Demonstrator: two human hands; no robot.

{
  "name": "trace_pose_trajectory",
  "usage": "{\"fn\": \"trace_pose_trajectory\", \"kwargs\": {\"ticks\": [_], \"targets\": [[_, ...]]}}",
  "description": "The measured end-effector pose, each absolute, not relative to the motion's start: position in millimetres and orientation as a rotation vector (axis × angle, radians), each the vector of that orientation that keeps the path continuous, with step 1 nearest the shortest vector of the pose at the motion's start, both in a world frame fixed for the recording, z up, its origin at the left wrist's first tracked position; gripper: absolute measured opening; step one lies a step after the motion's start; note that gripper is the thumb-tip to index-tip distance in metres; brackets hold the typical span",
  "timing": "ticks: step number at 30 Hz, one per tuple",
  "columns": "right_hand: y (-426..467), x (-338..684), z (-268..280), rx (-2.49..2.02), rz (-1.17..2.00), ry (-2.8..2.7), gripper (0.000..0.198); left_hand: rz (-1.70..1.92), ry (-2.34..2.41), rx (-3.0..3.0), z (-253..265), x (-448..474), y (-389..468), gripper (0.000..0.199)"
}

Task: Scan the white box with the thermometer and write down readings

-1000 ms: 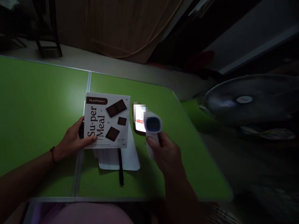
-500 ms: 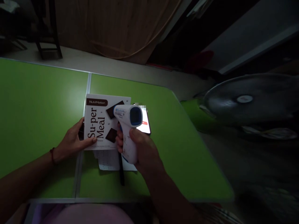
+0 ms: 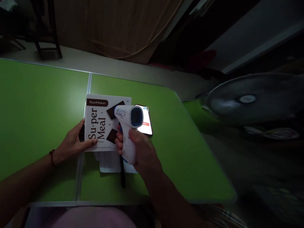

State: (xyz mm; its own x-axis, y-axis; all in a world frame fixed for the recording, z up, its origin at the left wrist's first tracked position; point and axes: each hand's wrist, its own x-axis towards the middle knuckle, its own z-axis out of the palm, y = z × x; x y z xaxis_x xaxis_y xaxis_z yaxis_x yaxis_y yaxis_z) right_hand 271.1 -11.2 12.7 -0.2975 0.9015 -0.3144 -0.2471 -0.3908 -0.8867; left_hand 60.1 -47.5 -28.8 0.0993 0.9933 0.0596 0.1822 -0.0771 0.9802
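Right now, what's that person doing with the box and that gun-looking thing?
The person's left hand holds the edge of a white square box marked "Su-per Meal". The right hand grips a white-and-blue pistol-shaped gadget in front of it; I can't tell if they touch. White printed papers and a slim black pen-like stick poke out below the box, and a dark-edged phone with a lit screen lies on the green rectangular table.

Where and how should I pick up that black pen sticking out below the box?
Probably by the near end of the black pen, from the person's side of the table, pinching across its width. It's slim and points toward the person, with that end reaching past the paper. Its far part is hidden around the box and right hand.
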Motion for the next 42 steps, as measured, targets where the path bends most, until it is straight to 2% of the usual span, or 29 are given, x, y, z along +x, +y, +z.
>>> {"fn": "trace_pose_trajectory", "kwargs": {"ticks": [7,16,28,36,42], "targets": [[-13,272,14,-1.049,1.812,-0.991,0.051,1.076,1.261,1.457,-29,60,-47,0.063],[-16,266,14,-0.997,1.852,-0.890,0.055,1.068,1.229,1.424,-23,62,-46,0.057],[-20,268,12,-1.009,1.830,-0.954,0.047,1.085,1.217,1.287,-24,63,-46,0.068],[-20,268,8,-0.958,1.774,-0.975,0.047,1.092,1.217,1.192,-23,63,-48,0.073],[-20,290,-5,-0.931,1.594,-0.863,0.051,1.081,1.243,1.142,-23,63,-48,0.074]]}}
